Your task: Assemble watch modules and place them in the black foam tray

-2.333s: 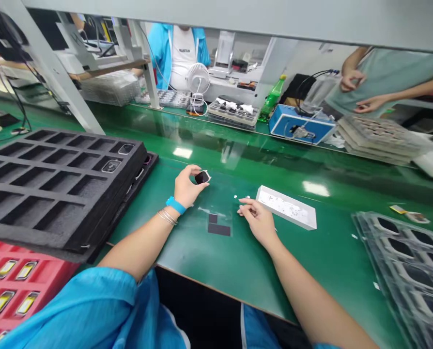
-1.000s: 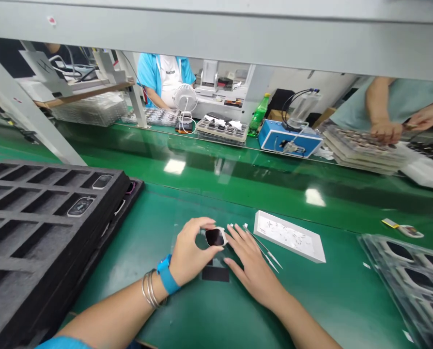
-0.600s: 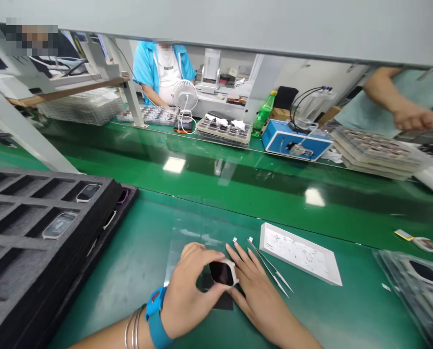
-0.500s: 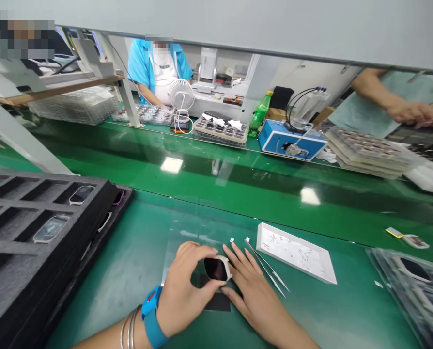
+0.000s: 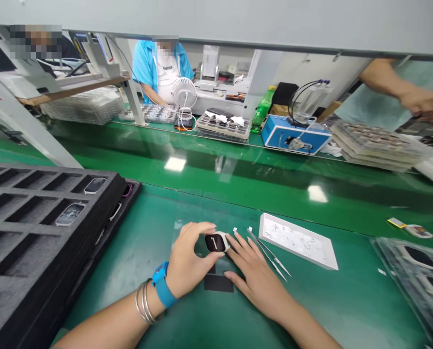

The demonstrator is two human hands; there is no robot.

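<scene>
My left hand [image 5: 189,259] grips a smartwatch case [image 5: 216,242] by its edges between thumb and fingers. The case is pale, without a strap, and white marks glow on its dark screen. My right hand [image 5: 251,269] lies with fingers stretched out, the fingertips beside the right edge of the case. Metal tweezers [image 5: 270,257] rest just right of those fingers. Under the case is a clear sheet [image 5: 182,213], and a dark rectangle [image 5: 219,283] lies on the green table near my left thumb.
A white tray [image 5: 332,259] holds many tiny parts. To the left stand stacked black foam trays [image 5: 38,220] with watch cases in some slots. Clear trays [image 5: 401,271] with watches lie at right. Across the green divider, co-workers sit behind a fan [image 5: 184,92] and a blue box [image 5: 292,135].
White marks have lit up on the watch screen, which was dark before. The view has shifted slightly. My right thumb is now a little away from the case.
</scene>
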